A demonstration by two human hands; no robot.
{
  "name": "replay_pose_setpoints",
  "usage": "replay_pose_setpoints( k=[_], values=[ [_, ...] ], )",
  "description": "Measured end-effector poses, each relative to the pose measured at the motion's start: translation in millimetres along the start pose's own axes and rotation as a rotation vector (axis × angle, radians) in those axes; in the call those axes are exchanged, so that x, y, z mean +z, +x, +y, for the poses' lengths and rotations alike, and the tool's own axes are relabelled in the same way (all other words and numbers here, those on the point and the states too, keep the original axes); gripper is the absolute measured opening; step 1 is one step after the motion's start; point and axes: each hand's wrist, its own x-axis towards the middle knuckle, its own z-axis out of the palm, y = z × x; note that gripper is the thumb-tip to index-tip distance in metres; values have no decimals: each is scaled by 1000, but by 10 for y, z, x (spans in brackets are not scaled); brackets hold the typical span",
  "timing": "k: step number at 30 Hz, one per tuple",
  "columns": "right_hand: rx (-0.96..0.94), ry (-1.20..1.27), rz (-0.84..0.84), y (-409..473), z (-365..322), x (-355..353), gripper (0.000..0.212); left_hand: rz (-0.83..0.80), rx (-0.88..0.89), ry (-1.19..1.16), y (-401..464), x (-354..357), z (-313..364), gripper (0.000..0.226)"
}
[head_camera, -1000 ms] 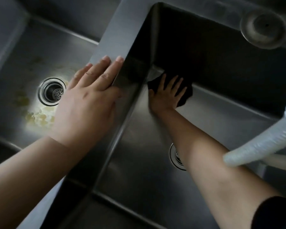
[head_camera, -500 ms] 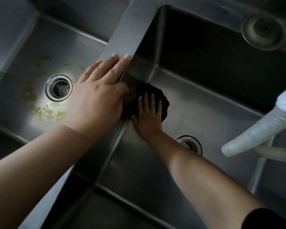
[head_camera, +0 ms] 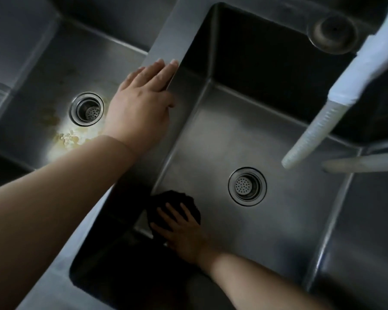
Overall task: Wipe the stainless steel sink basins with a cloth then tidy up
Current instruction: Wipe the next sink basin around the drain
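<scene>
My right hand (head_camera: 184, 233) lies flat with spread fingers on a dark cloth (head_camera: 177, 202), pressing it onto the floor of the right sink basin (head_camera: 233, 135) near its front left corner. My left hand (head_camera: 141, 101) rests flat with straight fingers on the steel divider (head_camera: 168, 36) between the two basins. The left basin (head_camera: 43, 70) shows yellowish residue (head_camera: 70, 137) beside its drain (head_camera: 87, 111).
The right basin's drain strainer (head_camera: 247, 186) sits just right of the cloth. A white ribbed hose (head_camera: 316, 121) hangs over the right side of that basin. A round steel fitting (head_camera: 334, 32) sits on the back ledge.
My right hand has dragged the cloth from the far left corner of the right basin along the left wall toward the front. My left hand has stayed on the divider.
</scene>
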Motion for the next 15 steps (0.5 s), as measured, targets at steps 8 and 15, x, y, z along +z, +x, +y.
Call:
replay_pose_setpoints(
  k=[8, 15],
  values=[
    [87, 153, -29, -918, 163, 71, 57, 7, 64, 83, -39, 42, -33, 21],
    [695, 348, -78, -1500, 354, -409, 42, 144, 356, 92, -286, -179, 104, 11]
  ],
)
